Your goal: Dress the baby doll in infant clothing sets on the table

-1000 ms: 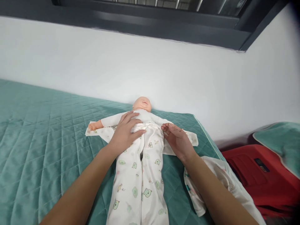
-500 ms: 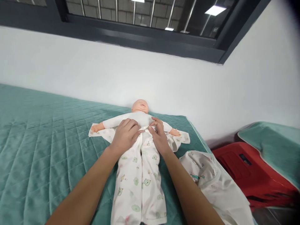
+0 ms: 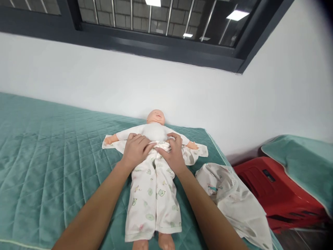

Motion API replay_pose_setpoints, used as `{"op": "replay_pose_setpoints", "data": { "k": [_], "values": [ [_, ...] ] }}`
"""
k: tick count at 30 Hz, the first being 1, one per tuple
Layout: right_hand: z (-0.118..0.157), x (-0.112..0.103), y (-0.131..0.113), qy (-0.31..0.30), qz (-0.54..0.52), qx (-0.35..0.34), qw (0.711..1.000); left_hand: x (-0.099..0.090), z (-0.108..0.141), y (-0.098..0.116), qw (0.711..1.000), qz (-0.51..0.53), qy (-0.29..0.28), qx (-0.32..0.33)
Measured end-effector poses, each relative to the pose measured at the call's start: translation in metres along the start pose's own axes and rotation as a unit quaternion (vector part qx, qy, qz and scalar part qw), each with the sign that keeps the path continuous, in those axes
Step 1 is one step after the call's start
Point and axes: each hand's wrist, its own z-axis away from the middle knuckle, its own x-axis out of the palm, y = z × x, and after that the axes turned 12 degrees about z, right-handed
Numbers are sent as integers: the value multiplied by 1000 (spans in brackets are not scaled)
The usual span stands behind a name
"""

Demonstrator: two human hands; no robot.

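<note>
A baby doll (image 3: 155, 117) lies on its back, head toward the wall, its arms spread over an opened printed garment (image 3: 202, 150). It has a white top and white printed trousers (image 3: 153, 194), with both feet showing below the cuffs. My left hand (image 3: 136, 150) is closed on one side of the trousers' waistband. On the other side, my right hand (image 3: 173, 151) pinches the bunched waistband, its thumb pointing toward the doll's middle. Both hands rest at the doll's belly.
Green quilted bedding (image 3: 52, 156) lies under the doll. A crumpled white printed cloth (image 3: 231, 198) sits to the right. Beyond it are a red plastic chair (image 3: 273, 187) and another green cover (image 3: 301, 170). A white wall (image 3: 117, 80) and a dark window frame (image 3: 161, 45) stand behind.
Both hands have shifted slightly at the waistband, and my right thumb now reaches further inward. The trouser legs sit higher in view, with the doll's feet now showing below the cuffs.
</note>
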Motion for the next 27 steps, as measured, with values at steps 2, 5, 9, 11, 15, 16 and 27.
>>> {"op": "replay_pose_setpoints", "data": {
  "k": [2, 5, 9, 11, 15, 16, 27],
  "values": [
    [1, -2, 3, 0, 46, -6, 999, -7, 11, -5, 999, -4, -3, -46],
    [2, -7, 8, 6, 131, -27, 991, -21, 40, -8, 991, 11, -11, -134],
    [3, -13, 13, 7, 218, -86, 972, -39, 85, 4, 973, 74, -42, -214],
    [4, -15, 13, 4, 233, -103, 967, -43, 98, 13, 967, 91, -59, -229],
    [7, -18, 12, 2, 257, -109, 960, -41, 101, 23, 968, 69, -72, -229],
    [9, -20, 12, 2, 264, -110, 958, -40, 99, 24, 969, 60, -77, -226],
    [72, -45, -3, -26, 228, -38, 973, -33, 83, 27, 960, 13, -91, -263]
  ]
}}
